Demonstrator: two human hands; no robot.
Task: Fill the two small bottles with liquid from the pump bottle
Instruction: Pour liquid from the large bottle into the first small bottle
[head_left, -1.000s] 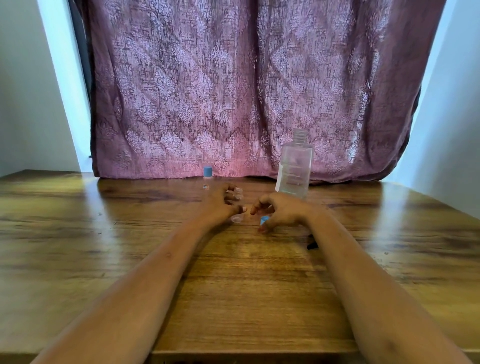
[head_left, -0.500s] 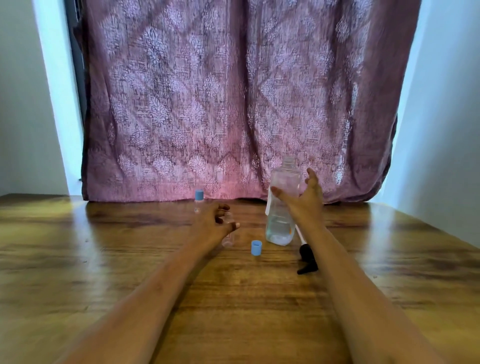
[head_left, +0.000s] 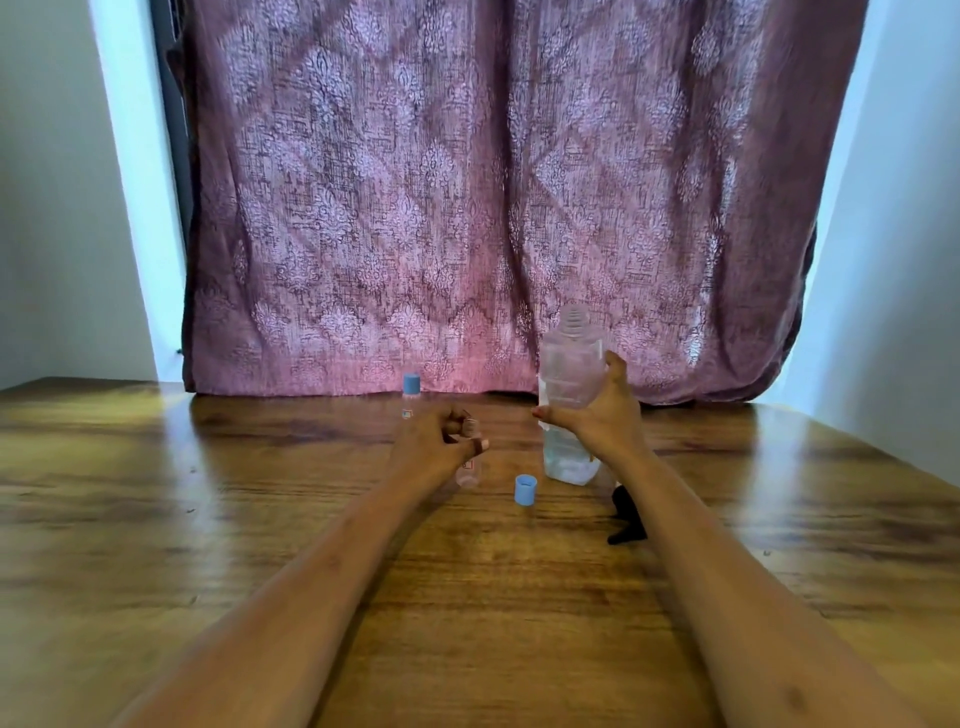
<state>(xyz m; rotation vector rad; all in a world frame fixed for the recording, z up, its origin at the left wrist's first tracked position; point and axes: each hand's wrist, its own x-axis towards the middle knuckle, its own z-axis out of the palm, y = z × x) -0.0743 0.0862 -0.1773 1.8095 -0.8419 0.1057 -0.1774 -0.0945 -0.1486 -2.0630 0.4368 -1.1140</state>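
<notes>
Your left hand (head_left: 436, 441) grips the small clear plastic bottle (head_left: 469, 470), uncapped and upright to receive liquid. Your right hand (head_left: 608, 415) wraps the tall clear pump bottle (head_left: 569, 364), likely for pouring, since its black pump head (head_left: 628, 514) lies on the wooden worktop (head_left: 260, 519). The loose blue cap (head_left: 525, 489) rests between them, and the second, blue-capped small bottle (head_left: 410, 397) waits behind.

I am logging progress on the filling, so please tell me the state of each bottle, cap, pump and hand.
Pump bottle: upright, pump off, liquid low, gripped by right hand.
Near small bottle: uncapped, held by left hand.
Far small bottle: capped, standing.
Loose blue cap: on table.
Pump head: lying on table.
</notes>
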